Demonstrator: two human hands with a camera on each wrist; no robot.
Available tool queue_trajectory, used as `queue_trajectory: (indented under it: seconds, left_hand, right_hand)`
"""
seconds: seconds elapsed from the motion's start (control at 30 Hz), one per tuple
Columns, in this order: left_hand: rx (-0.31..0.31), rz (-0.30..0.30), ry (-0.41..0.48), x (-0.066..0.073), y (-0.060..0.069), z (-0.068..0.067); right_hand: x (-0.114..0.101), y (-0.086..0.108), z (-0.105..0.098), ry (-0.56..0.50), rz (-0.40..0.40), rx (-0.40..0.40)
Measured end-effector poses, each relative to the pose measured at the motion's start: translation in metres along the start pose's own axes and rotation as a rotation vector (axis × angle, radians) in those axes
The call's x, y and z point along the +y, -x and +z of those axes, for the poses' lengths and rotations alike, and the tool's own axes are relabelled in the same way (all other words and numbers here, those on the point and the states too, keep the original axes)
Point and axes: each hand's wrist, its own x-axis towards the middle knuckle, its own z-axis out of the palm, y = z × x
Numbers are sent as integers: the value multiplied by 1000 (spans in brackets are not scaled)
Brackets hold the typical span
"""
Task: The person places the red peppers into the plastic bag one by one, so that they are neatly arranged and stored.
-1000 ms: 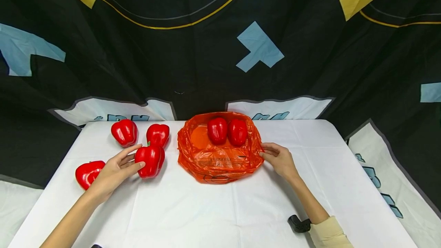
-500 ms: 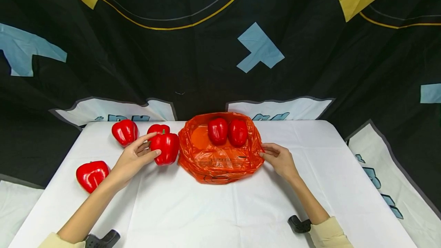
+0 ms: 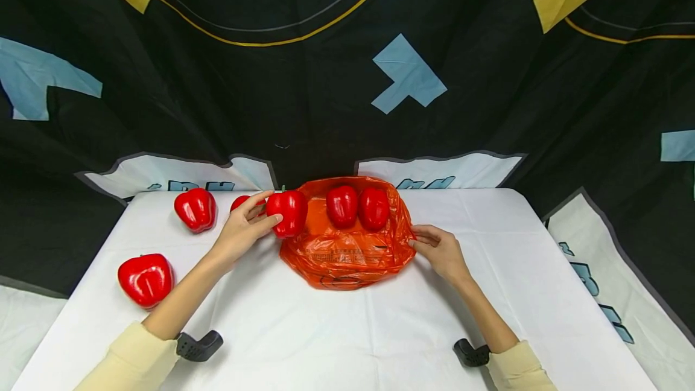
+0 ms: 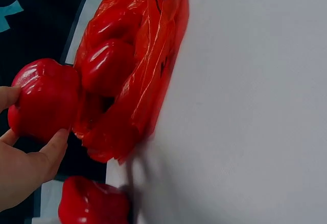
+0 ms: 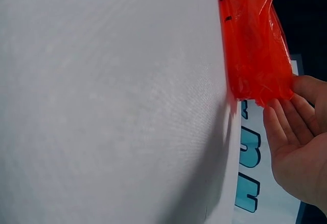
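Note:
My left hand [image 3: 242,232] holds a red bell pepper [image 3: 288,213] between thumb and fingers, over the left rim of an open red plastic bag [image 3: 347,258]. The left wrist view has this pepper [image 4: 45,99] raised beside the bag [image 4: 148,81], with the fingers of the hand [image 4: 25,168] around it. Two peppers [image 3: 342,206] [image 3: 374,209] lie inside the bag. My right hand [image 3: 441,253] pinches the bag's right edge; in the right wrist view the thumb and fingers of that hand [image 5: 301,137] meet at the bag's edge [image 5: 258,55].
Two red peppers [image 3: 196,210] [image 3: 146,280] lie on the left part of the white table [image 3: 326,343]. Another pepper [image 3: 239,201] is partly hidden behind my left hand. A dark printed cloth [image 3: 304,107] hangs behind the table.
My left hand has carried its pepper right and away from me, from beside the other peppers to the bag's left rim. The right hand and the bag have stayed in place.

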Motion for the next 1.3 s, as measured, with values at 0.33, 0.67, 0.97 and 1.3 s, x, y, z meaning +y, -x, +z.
queue_trajectory:
  seconds: [0.33, 0.67, 0.97, 1.3]
  left_hand:
    - [-2, -15, 0, -4, -30, 17]
    - [14, -26, -10, -11, -50, 31]
    - [44, -27, -49, -17, -60, 41]
    - [66, -40, -49, -21, -66, 44]
  right_hand:
    - [2, 0, -1, 4, -3, 4]
    - [0, 0, 0, -3, 1, 3]
    - [-1, 0, 0, -1, -1, -1]
    - [-1, 1, 0, 0, 6, -1]
